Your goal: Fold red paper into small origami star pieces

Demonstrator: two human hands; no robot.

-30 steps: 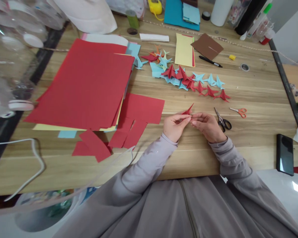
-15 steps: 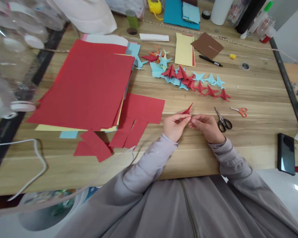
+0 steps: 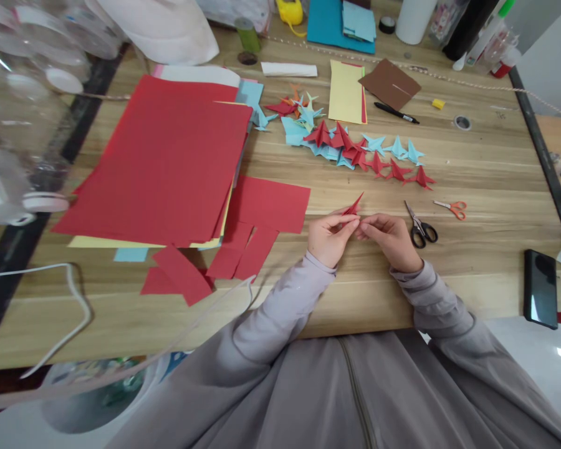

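Note:
Pinched in the fingers of my left hand (image 3: 328,238) is a folded red origami crane (image 3: 354,205), its long point sticking up and away from me. My right hand (image 3: 391,240) meets it from the other side, thumb and forefinger closed at the crane's near end; the bit between those fingertips is mostly hidden. Beyond my hands lie finished-looking red paper cranes (image 3: 397,170) and light blue paper cranes (image 3: 397,148), in loose rows and a heap.
Black-handled scissors (image 3: 419,227) and small orange scissors (image 3: 457,208) lie right of my hands. Red paper sheets (image 3: 168,162) are stacked at the left, with cut red pieces (image 3: 257,249) beside them. A phone (image 3: 540,288) lies near the right edge; a white cable (image 3: 77,299) crosses the front left.

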